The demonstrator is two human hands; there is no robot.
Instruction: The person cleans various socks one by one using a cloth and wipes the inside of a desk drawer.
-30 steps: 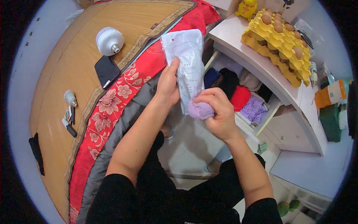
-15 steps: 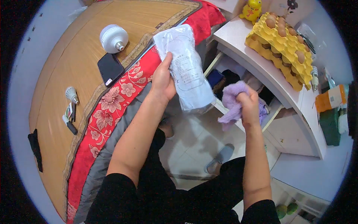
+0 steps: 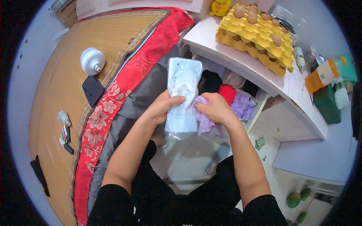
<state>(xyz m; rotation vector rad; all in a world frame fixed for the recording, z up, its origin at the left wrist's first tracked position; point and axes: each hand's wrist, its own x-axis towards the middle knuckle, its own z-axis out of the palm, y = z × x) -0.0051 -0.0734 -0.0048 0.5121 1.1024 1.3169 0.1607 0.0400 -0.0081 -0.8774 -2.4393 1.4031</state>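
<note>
A flat white packet in clear plastic (image 3: 183,79) is upright before me, gripped at its left edge by my left hand (image 3: 163,107), thumb across the front. My right hand (image 3: 217,108) is closed on a fuzzy lilac cloth (image 3: 203,118), which presses against the packet's right side. Behind that hand stands a pulled-out drawer (image 3: 260,113) holding folded clothing: a black piece (image 3: 211,81), a red piece (image 3: 227,93) and a purple one (image 3: 242,106). The packet and my right hand hide part of the drawer.
Yellow egg trays (image 3: 256,41) with eggs stand on the white cabinet top (image 3: 203,37), beside an orange-labelled container (image 3: 320,76). To the left, a bed mat (image 3: 56,94) carries a large bulb (image 3: 91,61), a phone (image 3: 93,90) and a small bulb (image 3: 64,118). Green round fruits (image 3: 294,199) lie at lower right.
My right hand has brought the lilac cloth leftward against the packet. The packet has moved lower and straightened upright. The view has shifted, and red and purple clothing now shows in the drawer.
</note>
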